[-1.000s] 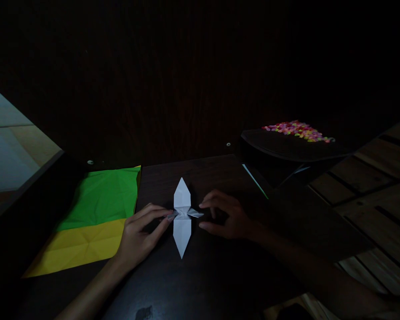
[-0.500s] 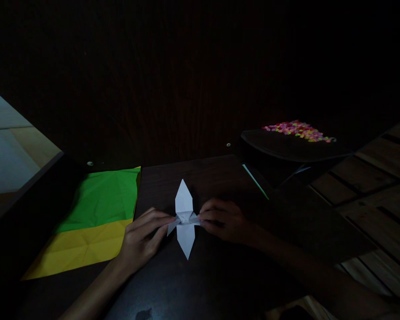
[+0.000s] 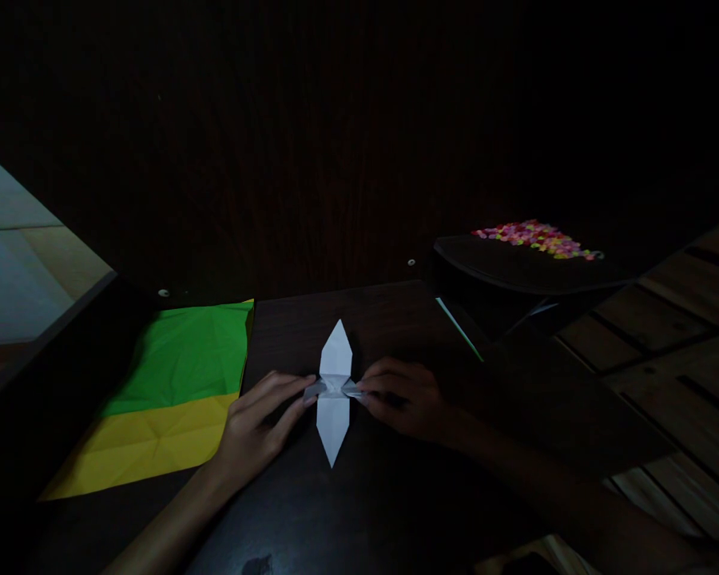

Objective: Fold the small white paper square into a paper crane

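Observation:
A white folded paper figure is held just over the dark table. Two long pointed flaps spread from its middle, one away from me and one toward me. Shorter flaps stick out left and right. My left hand pinches the left flap between thumb and fingers. On the other side, my right hand grips the right flap at its tip, the fingertips partly in shadow.
Creased green paper and yellow paper lie left of my left hand. A thin pale strip rests at the right. Behind it, a dark rounded shelf bears a heap of small pink, red and yellow pieces. Dark boards rise at the back.
The paper figure has turned slightly, its far tip shifting right and its near tip left. The left flap now lies more level between my left fingers. Both hands keep their hold.

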`<act>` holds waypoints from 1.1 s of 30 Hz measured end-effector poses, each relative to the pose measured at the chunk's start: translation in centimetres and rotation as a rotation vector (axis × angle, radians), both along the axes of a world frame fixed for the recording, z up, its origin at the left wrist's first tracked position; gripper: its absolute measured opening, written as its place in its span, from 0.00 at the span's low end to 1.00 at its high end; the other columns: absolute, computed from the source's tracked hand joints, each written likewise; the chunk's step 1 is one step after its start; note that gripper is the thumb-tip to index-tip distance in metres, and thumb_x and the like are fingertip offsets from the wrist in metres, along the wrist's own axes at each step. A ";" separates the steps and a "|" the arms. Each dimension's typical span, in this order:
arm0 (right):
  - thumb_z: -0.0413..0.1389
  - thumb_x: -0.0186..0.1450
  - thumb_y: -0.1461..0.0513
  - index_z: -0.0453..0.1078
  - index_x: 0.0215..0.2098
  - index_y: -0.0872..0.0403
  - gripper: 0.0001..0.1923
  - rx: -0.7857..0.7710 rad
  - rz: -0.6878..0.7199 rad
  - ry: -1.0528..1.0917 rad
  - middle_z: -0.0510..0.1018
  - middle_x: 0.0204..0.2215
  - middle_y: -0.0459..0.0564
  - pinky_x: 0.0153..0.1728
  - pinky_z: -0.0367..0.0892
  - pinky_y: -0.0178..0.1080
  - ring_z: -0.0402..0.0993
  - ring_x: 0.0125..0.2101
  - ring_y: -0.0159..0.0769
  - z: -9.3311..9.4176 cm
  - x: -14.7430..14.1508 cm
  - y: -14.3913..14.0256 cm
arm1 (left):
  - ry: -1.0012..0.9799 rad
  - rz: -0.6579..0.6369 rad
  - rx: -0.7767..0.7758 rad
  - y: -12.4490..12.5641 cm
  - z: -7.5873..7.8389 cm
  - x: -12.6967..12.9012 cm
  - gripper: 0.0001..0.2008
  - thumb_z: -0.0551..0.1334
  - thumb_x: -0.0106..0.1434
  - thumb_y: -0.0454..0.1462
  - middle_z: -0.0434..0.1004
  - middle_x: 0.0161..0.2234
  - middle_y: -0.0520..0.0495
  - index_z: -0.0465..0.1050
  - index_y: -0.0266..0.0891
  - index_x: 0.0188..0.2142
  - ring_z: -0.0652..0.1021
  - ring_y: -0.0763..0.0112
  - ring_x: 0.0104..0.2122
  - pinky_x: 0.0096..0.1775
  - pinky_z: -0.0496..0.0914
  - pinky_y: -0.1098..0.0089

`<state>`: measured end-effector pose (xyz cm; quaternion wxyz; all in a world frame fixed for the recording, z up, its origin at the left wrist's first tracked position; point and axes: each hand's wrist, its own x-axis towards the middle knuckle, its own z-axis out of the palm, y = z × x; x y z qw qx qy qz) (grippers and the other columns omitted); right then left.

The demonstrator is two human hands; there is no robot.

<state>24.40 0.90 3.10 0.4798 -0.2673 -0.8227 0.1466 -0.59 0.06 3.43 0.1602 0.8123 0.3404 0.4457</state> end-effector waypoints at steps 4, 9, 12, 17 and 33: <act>0.58 0.65 0.63 0.75 0.37 0.51 0.04 -0.052 -0.051 0.021 0.80 0.30 0.49 0.27 0.71 0.34 0.76 0.27 0.32 0.0 -0.2 0.0 | 0.019 0.078 0.013 0.0 -0.1 0.1 0.16 0.63 0.64 0.31 0.81 0.41 0.43 0.74 0.40 0.51 0.81 0.64 0.37 0.38 0.76 0.66; 0.58 0.65 0.61 0.76 0.35 0.52 0.05 -0.118 -0.167 0.051 0.81 0.29 0.50 0.25 0.70 0.36 0.74 0.24 0.33 -0.3 -0.3 0.3 | 0.021 0.159 -0.035 0.2 -0.5 -0.1 0.15 0.61 0.66 0.33 0.82 0.41 0.44 0.73 0.41 0.51 0.81 0.63 0.39 0.39 0.77 0.64; 0.58 0.65 0.60 0.75 0.34 0.51 0.05 -0.149 -0.260 0.075 0.81 0.29 0.49 0.29 0.71 0.38 0.75 0.26 0.35 -0.4 -0.2 0.8 | 0.027 0.173 -0.053 0.3 -0.8 -0.2 0.13 0.60 0.66 0.33 0.82 0.41 0.44 0.74 0.41 0.50 0.81 0.63 0.39 0.40 0.77 0.63; 0.58 0.63 0.56 0.76 0.31 0.52 0.09 -0.253 -0.555 0.114 0.77 0.22 0.46 0.25 0.66 0.36 0.71 0.20 0.33 -0.3 0.8 2.7 | 0.027 0.136 -0.052 0.2 -1.3 -0.1 0.12 0.60 0.66 0.34 0.82 0.39 0.44 0.74 0.40 0.49 0.81 0.64 0.37 0.39 0.77 0.66; 0.57 0.60 0.51 0.75 0.36 0.59 0.18 -0.472 -0.883 0.313 0.82 0.36 0.58 0.17 0.69 0.36 0.75 0.18 0.35 -1.7 4.8 10.0 | 0.057 0.017 -0.004 0.0 -2.4 0.2 0.12 0.59 0.67 0.33 0.81 0.39 0.44 0.74 0.41 0.49 0.81 0.65 0.37 0.40 0.76 0.66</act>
